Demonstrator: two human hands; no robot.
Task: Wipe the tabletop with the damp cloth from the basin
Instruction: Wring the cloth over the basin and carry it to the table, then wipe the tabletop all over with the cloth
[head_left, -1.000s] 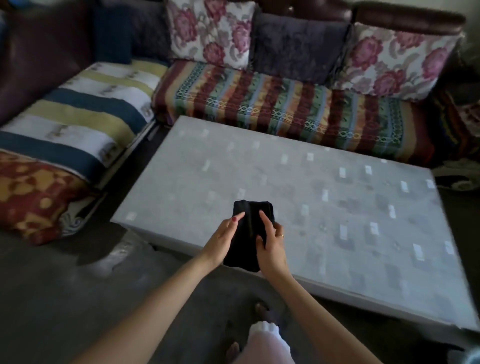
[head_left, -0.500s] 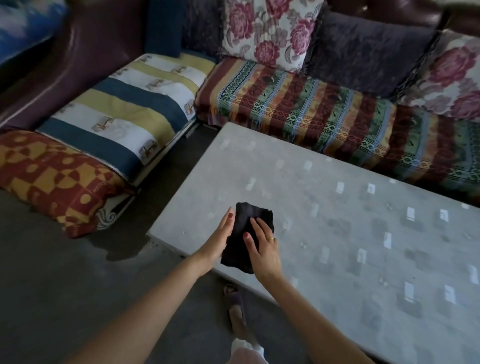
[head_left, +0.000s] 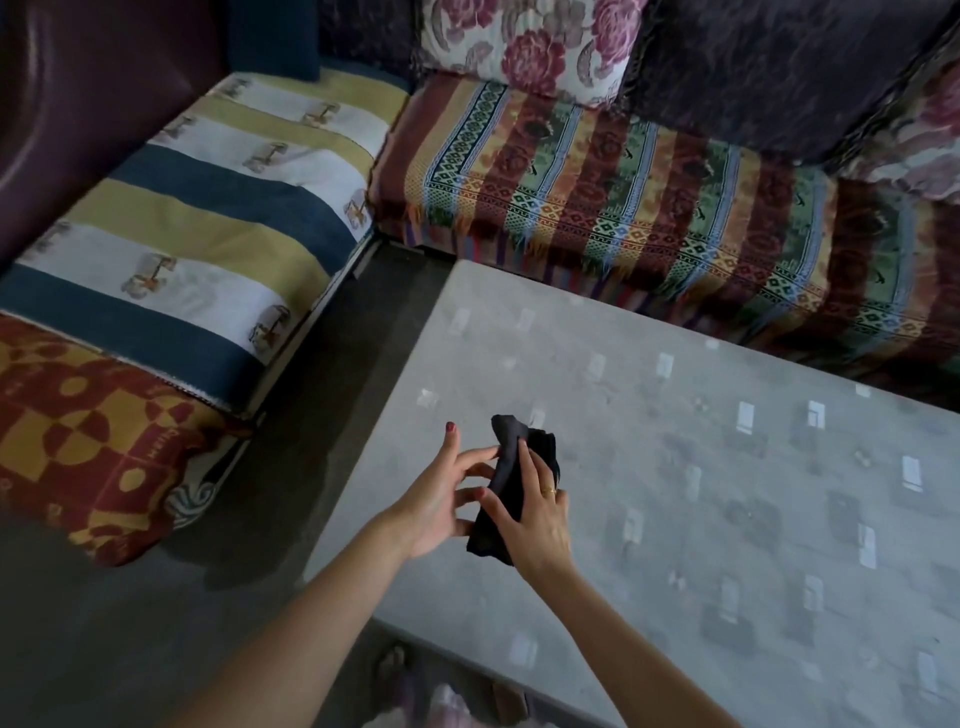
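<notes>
One dark cloth hangs bunched over the near left part of the grey tabletop — the right hand grips it, fingers curled round it. The left hand is spread loosely, fingertips touching the cloth's edge — two hands, one cloth.

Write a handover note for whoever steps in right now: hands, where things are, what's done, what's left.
Right hand: grips the dark cloth, fingers curled round its folded bundle.
Left hand: open, fingertips touching the cloth's left side.
Cloth: held above the table, near its left end; whether it touches the top is unclear.
Basin: not in view.
Done: cloth in hand and at the table.
Left: no wiped streak shows on the tabletop; lay the cloth down and wipe the whole surface.
</notes>
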